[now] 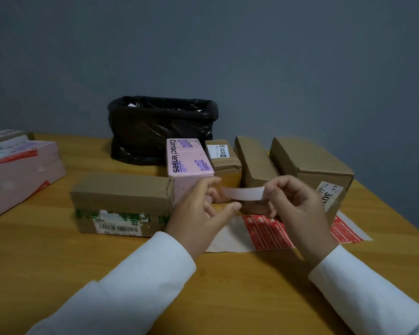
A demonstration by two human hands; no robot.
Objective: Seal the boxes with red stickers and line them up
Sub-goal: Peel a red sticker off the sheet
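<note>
between both hands, pale sticker strip (242, 193)

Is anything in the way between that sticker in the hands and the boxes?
Nothing visible blocks it. Both hands, left hand and right hand, hold the sticker strip in the air just in front of the row of boxes, closest to the pink box and the small brown box.
</note>
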